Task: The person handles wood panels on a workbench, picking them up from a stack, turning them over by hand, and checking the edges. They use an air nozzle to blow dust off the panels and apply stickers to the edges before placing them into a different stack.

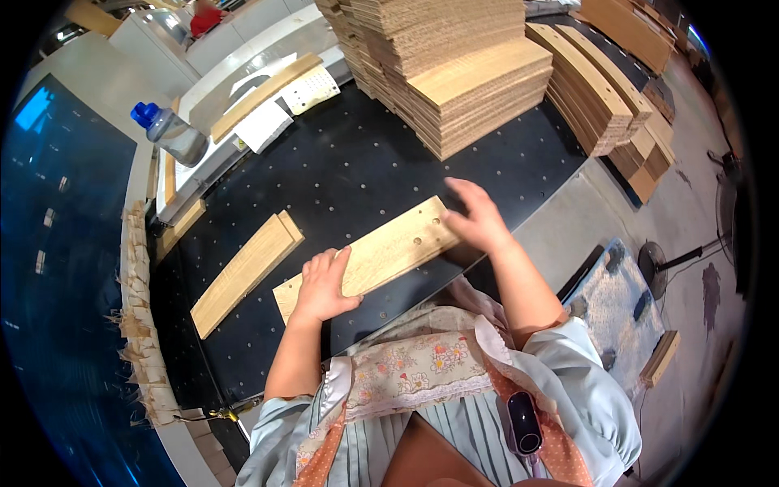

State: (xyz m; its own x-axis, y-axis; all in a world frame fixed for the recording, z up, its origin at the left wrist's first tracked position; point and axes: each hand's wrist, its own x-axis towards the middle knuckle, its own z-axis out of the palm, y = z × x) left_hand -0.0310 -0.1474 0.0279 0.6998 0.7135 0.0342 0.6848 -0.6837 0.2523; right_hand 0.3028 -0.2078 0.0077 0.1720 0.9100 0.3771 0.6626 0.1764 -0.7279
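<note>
A pale wooden board point(389, 250) with several drilled holes near its right end lies slantwise on the black table. My left hand point(322, 284) rests over its left part, fingers at the far edge and thumb near the close edge, gripping it across. Beside the right end is my right hand point(479, 215), slightly blurred, its fingers spread and the thumb close to the board's corner. Whether that thumb touches the wood I cannot tell. To the left, another curved wooden piece point(243, 272) lies with a second piece partly under it.
Tall stacks of curved boards point(479, 77) stand at the back, with more drilled pieces point(588, 89) at the right. A blue-capped bottle point(174, 134) and papers point(264, 128) sit on a white ledge at the left. The dark table point(357, 154) is dotted with small studs.
</note>
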